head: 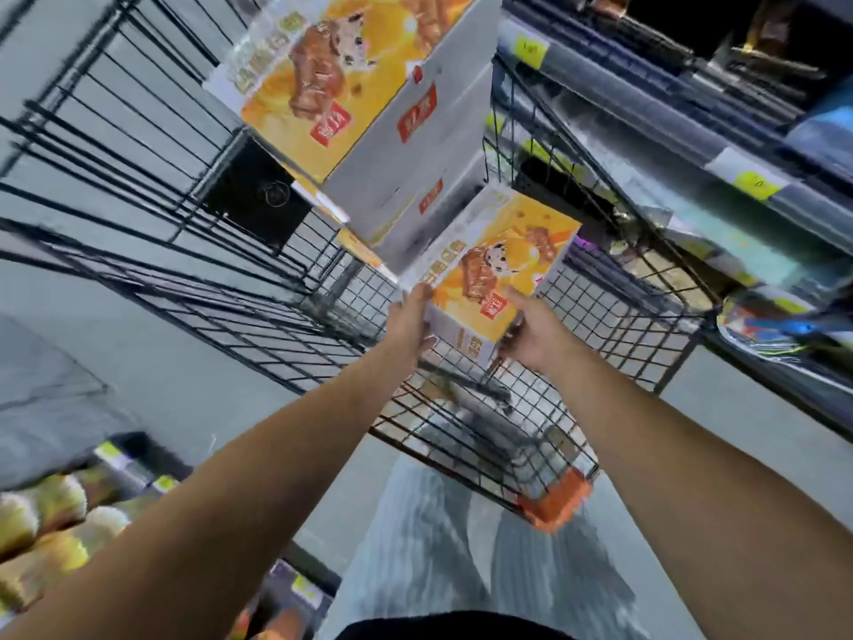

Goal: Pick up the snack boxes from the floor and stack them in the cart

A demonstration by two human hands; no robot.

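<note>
Gripping orange-white snack box (496, 270) — both hands, left (408, 318), right (537, 334) — over cart (614, 316).

1. The cart (484, 427) is thin black metal wire with a dull painted sheen.
2. An orange cap (556, 501) on its near corner looks like smooth plastic.
3. The box (498, 270) is printed card, glossy on its orange face and plainer white on the sides.
4. The stack (351, 71) is the same card; the top face glints.
5. The floor (161, 362) is smooth matt grey.
6. The trousers (438, 547) are pale cloth.
7. The labels (531, 50) are yellow paper.
8. The packets (775, 325) have shiny plastic wrap.
</note>
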